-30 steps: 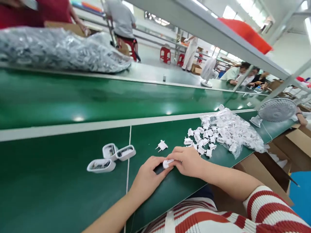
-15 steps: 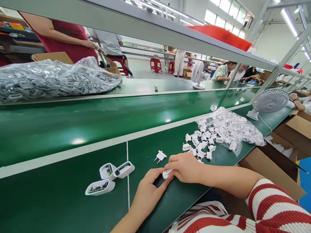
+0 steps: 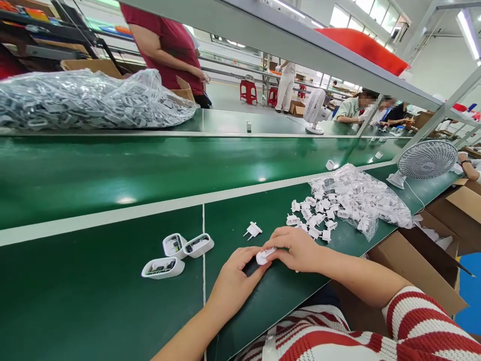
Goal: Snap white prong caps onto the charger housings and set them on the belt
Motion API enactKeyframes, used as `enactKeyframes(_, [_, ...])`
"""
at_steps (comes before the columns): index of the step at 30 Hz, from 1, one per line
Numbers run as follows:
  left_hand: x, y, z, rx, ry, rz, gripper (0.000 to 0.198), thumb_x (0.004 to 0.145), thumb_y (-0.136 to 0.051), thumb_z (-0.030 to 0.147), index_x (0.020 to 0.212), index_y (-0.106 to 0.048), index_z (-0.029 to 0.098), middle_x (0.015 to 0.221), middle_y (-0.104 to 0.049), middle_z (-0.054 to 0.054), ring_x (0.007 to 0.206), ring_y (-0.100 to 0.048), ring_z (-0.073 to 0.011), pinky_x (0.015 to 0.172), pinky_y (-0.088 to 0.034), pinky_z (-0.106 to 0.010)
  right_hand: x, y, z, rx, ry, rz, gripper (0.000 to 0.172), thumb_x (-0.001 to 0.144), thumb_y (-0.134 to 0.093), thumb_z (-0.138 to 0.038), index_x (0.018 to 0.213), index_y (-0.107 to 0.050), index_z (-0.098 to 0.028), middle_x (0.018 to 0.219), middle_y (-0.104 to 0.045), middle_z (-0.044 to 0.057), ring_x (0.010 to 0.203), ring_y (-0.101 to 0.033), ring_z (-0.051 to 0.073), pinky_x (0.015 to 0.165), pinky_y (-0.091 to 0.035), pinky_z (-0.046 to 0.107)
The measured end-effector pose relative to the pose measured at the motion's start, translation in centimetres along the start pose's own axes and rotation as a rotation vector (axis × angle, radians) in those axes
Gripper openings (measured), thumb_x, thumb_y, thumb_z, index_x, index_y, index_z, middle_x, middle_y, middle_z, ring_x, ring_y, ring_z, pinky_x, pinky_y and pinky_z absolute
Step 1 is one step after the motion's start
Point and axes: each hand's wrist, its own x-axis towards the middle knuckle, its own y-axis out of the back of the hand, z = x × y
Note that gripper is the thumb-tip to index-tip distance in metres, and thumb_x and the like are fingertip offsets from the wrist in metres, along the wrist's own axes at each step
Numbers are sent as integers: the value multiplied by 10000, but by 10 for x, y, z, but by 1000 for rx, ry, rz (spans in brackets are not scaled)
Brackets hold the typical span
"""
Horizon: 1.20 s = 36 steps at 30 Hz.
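Left hand (image 3: 233,281) and right hand (image 3: 296,250) meet on a small part (image 3: 264,256); three housings (image 3: 171,245) lie at nine o'clock, a lone plug piece (image 3: 253,230) at twelve. Loose plug pieces (image 3: 310,218) lie at two o'clock — their bag (image 3: 361,200) behind, a fan (image 3: 426,160) beyond — and a big bag (image 3: 93,100) at ten, across the belt (image 3: 150,170).

Three open white housings (image 3: 174,245) on green bench (image 3: 93,311). Lone pronged insert (image 3: 253,230) beside them. Desk fan (image 3: 426,160) far right. Bagged grey parts (image 3: 86,100) beyond the belt (image 3: 150,173).

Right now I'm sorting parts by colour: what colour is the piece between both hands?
White; the piece shows best in the head view.
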Motion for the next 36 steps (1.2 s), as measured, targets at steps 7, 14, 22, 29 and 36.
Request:
enactKeyframes(7, [-1,-5,14,22,-37,25,399,808,-815,287,1180,-715,184,1178,-751,-80,1114,-667,-271,1018,-531,-426,-2,18,-5,165,-88,196,173,895,-756,-215,1063,-786,-240,973,-789,22,872,-725,160,804,-577,288])
enactKeyframes(14, [7,-6,11,-84,-62,12,211,881,-787,252,1073,-745,175,1091,-767,-66,1064,-647,-253,983,-503,-405,1,21,-2,1,17,18,149,936,-714,-173,1045,-759,-263,969,-790,3,873,-720,170,816,-582,311])
enactKeyframes(22, [5,-6,16,-68,-96,21,167,903,-770,236,1046,-746,152,1070,-755,-73,1037,-628,-247,930,-492,-381,-2,24,-8,-375,210,54,145,953,-711,-170,1084,-744,-222,978,-792,38,846,-731,178,721,-573,289])
enactKeyframes(29, [6,-4,19,-56,-93,25,173,891,-776,213,1047,-748,144,1077,-759,-76,1039,-632,-249,937,-492,-380,0,25,-10,-362,230,31,135,959,-698,-169,1069,-747,-230,962,-791,45,840,-742,193,715,-583,303])
enactKeyframes(36, [4,-5,18,-58,-89,29,164,897,-768,214,1043,-753,141,1073,-759,-73,1038,-632,-249,927,-491,-374,0,18,-8,-393,249,101,129,953,-708,-188,1058,-746,-252,924,-794,24,766,-741,170,664,-573,283])
